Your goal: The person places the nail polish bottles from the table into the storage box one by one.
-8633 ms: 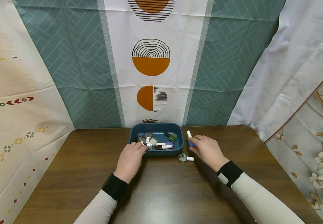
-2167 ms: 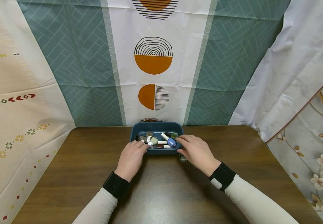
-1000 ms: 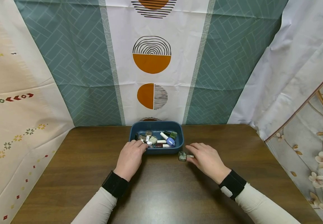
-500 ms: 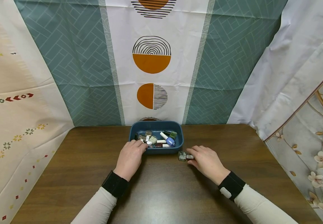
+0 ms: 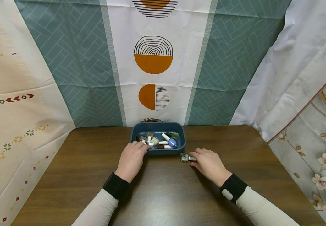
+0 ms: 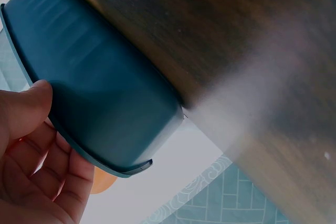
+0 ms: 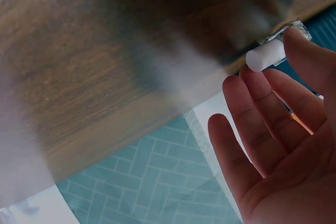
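Observation:
My left hand (image 5: pixel 132 160) grips the near left rim of a dark blue plastic bin (image 5: pixel 181 147). In the left wrist view its thumb lies outside the bin wall (image 6: pixel 105 72), with the fingers over the rim. My right hand (image 5: pixel 209 163) pinches a clear, glittery nail polish bottle (image 5: pixel 184 157) with a white cap (image 7: pixel 265 56), just off the bin's near right corner. The bottle lies on its side, its cap toward my palm. A periwinkle blue nail polish bottle (image 5: pixel 172 143) with a white cap lies in the bin.
Also in the bin are a green bottle (image 5: pixel 175 136), a dark red one (image 5: pixel 160 146), a pale one (image 5: pixel 154 141) and several others. The bin stands at the back of the brown wooden table (image 5: pixel 157 191), against a hanging patterned cloth (image 5: pixel 154 100).
The periwinkle blue bottle went from my right hand into the bin. My right hand then came back to the glittery bottle and took its cap end. My left hand stays on the rim.

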Demonstrator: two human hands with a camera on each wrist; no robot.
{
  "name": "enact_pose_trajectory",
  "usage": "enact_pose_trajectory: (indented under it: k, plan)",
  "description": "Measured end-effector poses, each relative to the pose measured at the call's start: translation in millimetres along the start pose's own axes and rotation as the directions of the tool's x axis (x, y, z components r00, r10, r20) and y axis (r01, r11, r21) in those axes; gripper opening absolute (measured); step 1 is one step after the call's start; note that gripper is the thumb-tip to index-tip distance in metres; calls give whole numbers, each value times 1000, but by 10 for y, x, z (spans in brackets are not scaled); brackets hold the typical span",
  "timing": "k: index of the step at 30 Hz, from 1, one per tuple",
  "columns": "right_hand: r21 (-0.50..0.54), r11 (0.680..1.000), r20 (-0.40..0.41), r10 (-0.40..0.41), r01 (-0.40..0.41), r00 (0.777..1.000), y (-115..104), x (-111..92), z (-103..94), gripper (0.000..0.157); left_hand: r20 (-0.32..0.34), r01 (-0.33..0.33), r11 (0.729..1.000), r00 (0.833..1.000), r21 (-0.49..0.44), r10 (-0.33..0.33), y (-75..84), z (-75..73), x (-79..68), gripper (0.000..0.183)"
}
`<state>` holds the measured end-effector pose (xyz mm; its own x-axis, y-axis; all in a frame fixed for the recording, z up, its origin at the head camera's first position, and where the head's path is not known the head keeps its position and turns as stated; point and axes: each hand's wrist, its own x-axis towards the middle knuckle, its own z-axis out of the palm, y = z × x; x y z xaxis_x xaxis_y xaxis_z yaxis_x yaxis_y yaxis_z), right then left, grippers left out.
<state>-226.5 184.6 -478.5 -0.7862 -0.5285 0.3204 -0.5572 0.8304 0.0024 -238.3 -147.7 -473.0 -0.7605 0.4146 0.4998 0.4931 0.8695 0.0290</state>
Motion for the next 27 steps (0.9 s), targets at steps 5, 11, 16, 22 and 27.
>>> enact_pose_trajectory:
  k: [5, 11, 16, 22, 27]
  plan:
    - [-6, 1000, -23, -7, 7, 1000, 2, 4, 16, 37, 1, 3, 1000, 1000, -3, -3, -1, -3, -5, 20]
    - [-2, 1000, 0, -2, 2, 1000, 1, 15, 30, 31, -3, -1, 1000, 1000, -4, 1, -3, 0, -6, 19]
    - [-3, 1000, 17, 1, -1, 1000, 2, 37, 39, 28, -5, -4, 1000, 1000, -7, 4, -6, 2, -5, 19]
    - [-11, 1000, 15, -3, 3, 1000, 10, 60, 58, 26, -7, -6, 1000, 1000, -4, 6, -11, 2, 0, 17]
    - [-7, 1000, 13, -2, 2, 1000, 15, 68, 74, 25, -5, -7, 1000, 1000, -2, 7, -9, -2, -1, 17]
